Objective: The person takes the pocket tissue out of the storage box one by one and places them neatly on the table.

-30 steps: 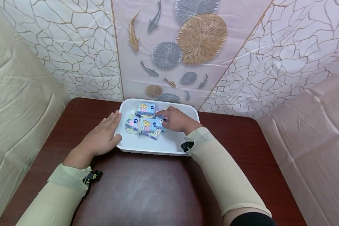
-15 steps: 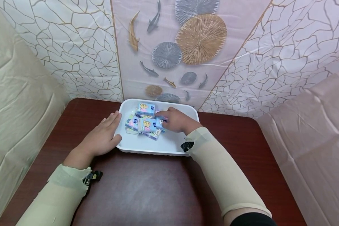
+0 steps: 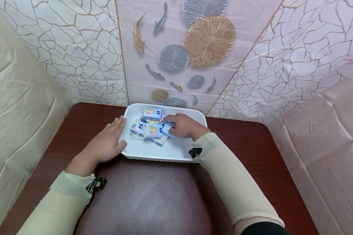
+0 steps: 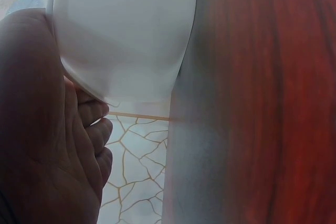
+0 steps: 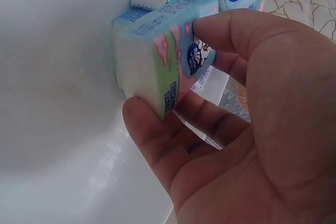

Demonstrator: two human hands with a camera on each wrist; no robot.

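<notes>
My right hand [image 3: 183,125] reaches into the white tray [image 3: 153,152] and grips a small blue-and-pink tissue pack [image 5: 168,51] between thumb and fingers. In the right wrist view that pack sits tilted against other packs. Several similar tissue packs lie heaped in the tray's left half; one tissue pack [image 3: 154,130] rests on top in the middle, another tissue pack [image 3: 152,113] at the back. My left hand [image 3: 104,143] lies with straight fingers along the tray's left side, its thumb by the front left corner. The left wrist view shows its fingers beside the tray's outer wall [image 4: 126,35].
A dark red-brown table [image 3: 147,195] bears the tray near its back edge. Behind stands a patterned wall covering [image 3: 88,52] with gold lines and fish. Pale padded sheets [image 3: 326,130] flank both sides.
My right hand's fingers have closed more around the tissue pack, which has tilted and shifted slightly right. The left hand and tray stay put.
</notes>
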